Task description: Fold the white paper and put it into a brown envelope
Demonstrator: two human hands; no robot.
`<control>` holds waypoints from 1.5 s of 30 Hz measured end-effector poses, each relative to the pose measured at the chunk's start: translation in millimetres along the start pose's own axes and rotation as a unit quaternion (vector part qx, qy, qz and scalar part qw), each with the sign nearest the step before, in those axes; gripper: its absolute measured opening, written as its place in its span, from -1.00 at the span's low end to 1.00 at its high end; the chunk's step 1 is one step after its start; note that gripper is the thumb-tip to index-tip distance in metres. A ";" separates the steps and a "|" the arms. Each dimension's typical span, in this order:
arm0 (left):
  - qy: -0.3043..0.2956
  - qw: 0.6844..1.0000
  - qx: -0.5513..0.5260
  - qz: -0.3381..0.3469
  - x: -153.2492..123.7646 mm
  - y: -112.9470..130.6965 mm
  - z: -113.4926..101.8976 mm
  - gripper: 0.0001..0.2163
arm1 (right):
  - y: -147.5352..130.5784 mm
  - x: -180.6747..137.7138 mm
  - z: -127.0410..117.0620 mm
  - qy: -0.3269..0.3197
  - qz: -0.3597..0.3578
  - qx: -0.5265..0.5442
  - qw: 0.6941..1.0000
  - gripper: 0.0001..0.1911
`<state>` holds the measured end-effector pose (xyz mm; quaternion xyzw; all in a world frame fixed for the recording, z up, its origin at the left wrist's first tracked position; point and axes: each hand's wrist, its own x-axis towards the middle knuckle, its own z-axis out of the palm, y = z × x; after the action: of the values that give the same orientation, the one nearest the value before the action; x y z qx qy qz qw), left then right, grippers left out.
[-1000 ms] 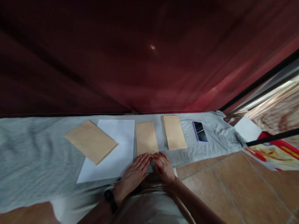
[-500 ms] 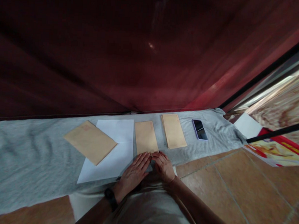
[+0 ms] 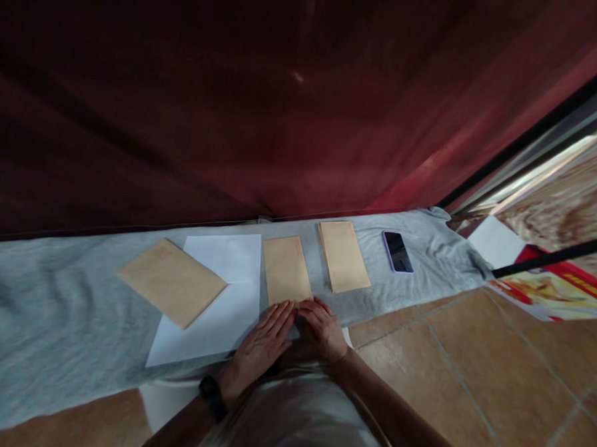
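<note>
The person's left hand [image 3: 265,335] lies palm down with its fingers stretched out, gripping nothing, its fingertips on the near end of a brown paper envelope [image 3: 287,269]. The right hand [image 3: 323,329] meets it at the same end, fingers bent over the near right corner; whether they pinch the paper or only press it cannot be told. The envelope lies flat on a grey cloth [image 3: 63,318], reaching away from the hands toward 12 o'clock. Its near end is hidden under the fingers, so any fold or flap there, finished or not, cannot be judged; with both hands on it, the handling of this envelope seems not yet complete.

From the hands, at 9 o'clock, lies a white paper sheet [image 3: 205,329], unfolded, with what looks like a crease across it. A second brown envelope [image 3: 172,282] lies askew across that sheet, between 9 and 10 o'clock, lying flat with no hand on it. Between 1 and 2 o'clock, a small stack of brown envelopes [image 3: 344,256] is put together with edges slightly out of line; whether these are filled or sealed is not visible. Farther out at 2 o'clock is a smartphone [image 3: 398,252], apart from the paper.
</note>
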<state>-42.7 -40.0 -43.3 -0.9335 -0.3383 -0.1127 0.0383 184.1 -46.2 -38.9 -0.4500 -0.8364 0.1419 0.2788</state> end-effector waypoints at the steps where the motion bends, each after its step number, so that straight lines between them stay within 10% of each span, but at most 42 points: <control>1: 0.002 1.000 0.001 -0.004 -0.6 0.5 -0.3 -0.37 | -2.2 -0.8 -1.2 -0.008 0.000 -0.008 1.000 -0.52; 14: 0.015 0.998 -0.022 -0.062 -14.4 -4.3 -12.2 -0.54 | -14.8 -5.1 -16.4 -0.049 0.024 -0.059 0.997 -0.49; 20: 0.033 0.990 -0.095 -0.095 62.3 -58.1 -21.0 -0.55 | -16.9 -2.7 -5.2 -0.028 0.023 -0.047 0.998 -0.42; 29: -0.055 0.992 -0.098 -0.054 156.4 -137.6 24.9 -0.45 | -15.9 -3.1 -3.7 -0.040 0.039 -0.047 0.997 -0.40; 45: -0.049 0.995 -0.086 0.022 130.0 -105.1 14.6 -0.47 | -17.7 -0.7 -6.1 -0.041 0.049 -0.027 0.998 -0.41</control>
<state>-10.4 123.8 -27.3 -0.9450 -0.3078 -0.0950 -0.0561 176.2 -56.7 -25.5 -0.4916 -0.8277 0.1514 0.2244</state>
